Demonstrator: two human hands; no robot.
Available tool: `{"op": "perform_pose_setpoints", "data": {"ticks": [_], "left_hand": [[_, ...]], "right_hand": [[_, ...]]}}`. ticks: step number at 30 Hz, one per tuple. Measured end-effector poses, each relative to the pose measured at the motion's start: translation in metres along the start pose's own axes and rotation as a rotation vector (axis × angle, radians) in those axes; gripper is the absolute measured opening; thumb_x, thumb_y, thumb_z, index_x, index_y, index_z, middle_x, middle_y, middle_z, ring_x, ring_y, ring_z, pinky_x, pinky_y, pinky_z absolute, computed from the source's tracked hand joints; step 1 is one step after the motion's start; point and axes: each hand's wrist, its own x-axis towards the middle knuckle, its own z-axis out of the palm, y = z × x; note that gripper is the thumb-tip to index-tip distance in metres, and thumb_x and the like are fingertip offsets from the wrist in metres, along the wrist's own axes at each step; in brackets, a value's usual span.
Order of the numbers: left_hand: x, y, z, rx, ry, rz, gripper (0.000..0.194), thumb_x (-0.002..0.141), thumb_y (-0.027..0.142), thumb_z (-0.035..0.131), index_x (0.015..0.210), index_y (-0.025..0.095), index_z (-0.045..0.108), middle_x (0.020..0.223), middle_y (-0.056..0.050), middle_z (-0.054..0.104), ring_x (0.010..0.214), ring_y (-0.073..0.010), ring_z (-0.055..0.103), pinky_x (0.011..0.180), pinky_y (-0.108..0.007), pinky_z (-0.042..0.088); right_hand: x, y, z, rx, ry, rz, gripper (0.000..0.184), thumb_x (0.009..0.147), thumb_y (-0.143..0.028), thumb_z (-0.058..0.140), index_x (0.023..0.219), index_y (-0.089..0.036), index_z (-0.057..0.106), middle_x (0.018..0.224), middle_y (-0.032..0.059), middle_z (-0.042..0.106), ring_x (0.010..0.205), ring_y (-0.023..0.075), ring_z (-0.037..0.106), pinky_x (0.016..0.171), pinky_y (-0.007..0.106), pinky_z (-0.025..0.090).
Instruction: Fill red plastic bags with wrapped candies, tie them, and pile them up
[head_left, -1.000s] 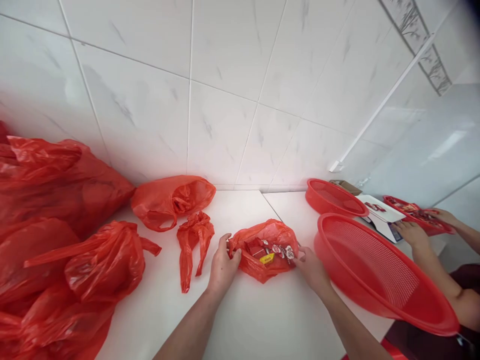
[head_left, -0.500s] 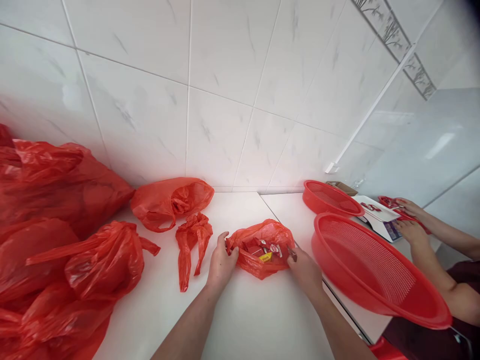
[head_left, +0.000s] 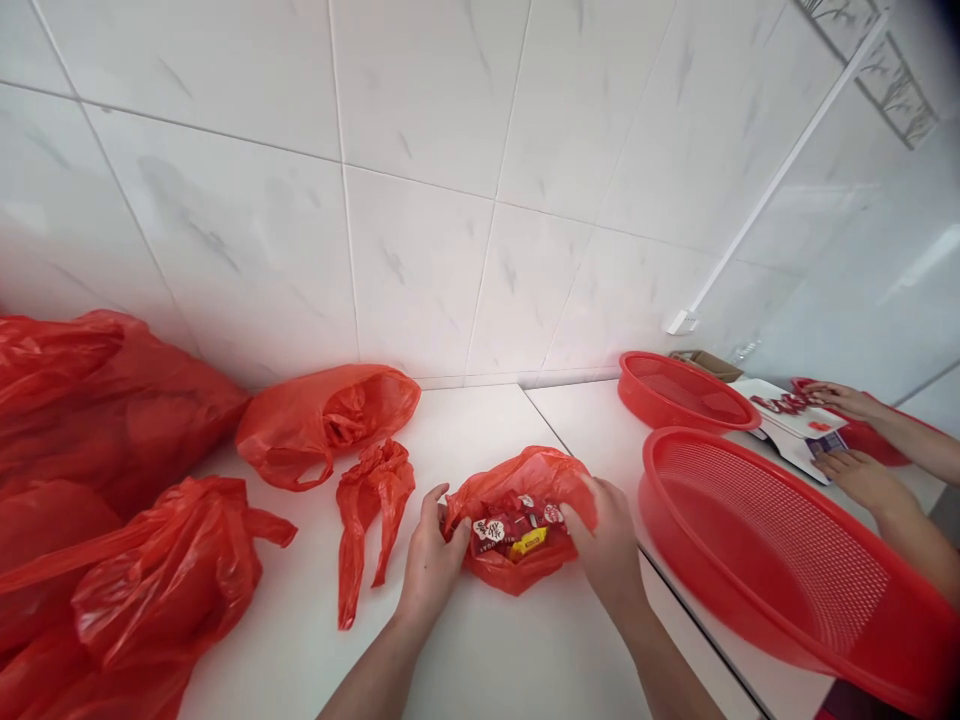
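Observation:
A red plastic bag (head_left: pixel 510 578) lies open on the white table in front of me. Inside it are several small wrapped sweets (head_left: pixel 495 530), mostly dark red and white, and one yellow packet (head_left: pixel 529 543). My left hand (head_left: pixel 436 550) pinches the bag's left rim between thumb and fingers. At the opposite side, my right hand (head_left: pixel 606 530) grips the right rim, with its thumb inside the opening and its fingers behind the plastic. Left of my left hand lies an empty crumpled red bag (head_left: pixel 375 505).
Large filled red bags (head_left: pixel 150 590) crowd the left side, and another red bag (head_left: pixel 300 420) lies by the tiled wall. Two red sieve baskets (head_left: pixel 675 395) stand on the right. Beyond them, a co-worker's hands (head_left: pixel 862 475) are at a white scale (head_left: pixel 780 420) holding red packets.
My right hand has shifted onto the bag's right rim, and more of the wrapped sweets show. The view has turned slightly. Red packets on the co-worker's scale have increased.

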Motion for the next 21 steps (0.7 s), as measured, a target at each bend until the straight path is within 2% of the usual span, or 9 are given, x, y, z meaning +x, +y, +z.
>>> {"op": "perform_pose_setpoints", "data": {"ticks": [1,3,5,7,10,14,16,19,21], "left_hand": [[0.0,0.0,0.0,0.007,0.004,-0.008,0.051,0.081,0.042,0.051,0.128,0.023,0.04,0.075,0.003,0.047,0.067,-0.0177,0.051,0.062,-0.03,0.042],[-0.001,0.001,0.0,0.007,0.015,-0.02,0.053,0.08,0.043,0.052,0.127,0.022,0.04,0.073,0.003,0.046,0.066,-0.0179,0.05,0.061,-0.03,0.042],[-0.001,0.001,0.0,-0.005,0.024,-0.021,0.054,0.079,0.045,0.054,0.127,0.023,0.041,0.072,0.003,0.045,0.066,-0.0183,0.05,0.06,-0.03,0.041],[-0.001,0.0,0.001,-0.021,0.039,-0.012,0.055,0.078,0.047,0.056,0.125,0.023,0.043,0.068,0.004,0.043,0.063,-0.0185,0.049,0.058,-0.03,0.04],[0.001,-0.001,0.001,-0.058,0.074,0.003,0.057,0.075,0.05,0.059,0.123,0.022,0.043,0.063,0.007,0.039,0.058,-0.0174,0.046,0.057,-0.029,0.038],[-0.006,0.002,-0.001,-0.116,0.076,-0.001,0.066,0.075,0.05,0.06,0.128,0.02,0.036,0.063,0.007,0.044,0.061,-0.0165,0.049,0.062,-0.03,0.04],[-0.014,0.002,-0.001,-0.119,0.097,-0.048,0.068,0.074,0.048,0.061,0.128,0.018,0.035,0.064,0.006,0.048,0.062,-0.0162,0.051,0.062,-0.029,0.04],[-0.028,0.005,0.0,-0.133,0.116,-0.126,0.068,0.07,0.042,0.065,0.126,0.015,0.037,0.065,0.005,0.053,0.062,-0.0158,0.053,0.062,-0.03,0.041],[-0.032,0.014,-0.002,-0.179,0.1,-0.143,0.066,0.071,0.039,0.066,0.126,0.016,0.038,0.066,0.005,0.055,0.065,-0.0158,0.055,0.065,-0.03,0.042]], "right_hand": [[0.002,0.011,-0.002,0.029,0.048,0.073,0.054,0.084,-0.046,0.046,0.13,-0.019,0.045,0.134,0.0138,0.045,0.125,0.0296,0.041,0.101,0.044,0.036],[0.005,0.03,-0.007,0.132,0.057,0.242,0.061,0.082,-0.052,0.046,0.133,-0.017,0.041,0.136,0.0158,0.044,0.123,0.0296,0.044,0.098,0.042,0.04],[0.006,0.042,-0.01,0.333,-0.024,0.403,0.064,0.082,-0.056,0.045,0.134,-0.019,0.039,0.135,0.0141,0.047,0.116,0.0269,0.052,0.088,0.036,0.047],[0.007,0.048,-0.009,0.606,-0.157,0.497,0.061,0.082,-0.061,0.045,0.128,-0.022,0.045,0.127,0.0105,0.056,0.106,0.0245,0.059,0.076,0.033,0.052],[0.013,0.051,-0.004,0.933,-0.307,0.576,0.056,0.08,-0.064,0.046,0.117,-0.023,0.055,0.108,0.0068,0.067,0.092,0.0235,0.065,0.068,0.033,0.053],[0.018,0.058,0.0,1.09,-0.382,0.634,0.047,0.08,-0.063,0.046,0.107,-0.026,0.06,0.097,0.0036,0.069,0.085,0.0229,0.066,0.064,0.033,0.052],[0.018,0.063,-0.002,1.152,-0.465,0.649,0.039,0.079,-0.057,0.054,0.099,-0.025,0.062,0.091,0.0019,0.069,0.078,0.0203,0.064,0.06,0.03,0.05],[0.018,0.067,-0.006,1.231,-0.565,0.642,0.027,0.073,-0.044,0.068,0.09,-0.023,0.064,0.071,-0.003,0.062,0.059,0.011,0.054,0.05,0.021,0.041],[0.02,0.064,-0.008,1.229,-0.606,0.615,0.028,0.071,-0.039,0.071,0.091,-0.022,0.064,0.061,-0.0057,0.054,0.05,0.007,0.043,0.045,0.018,0.034]]}}
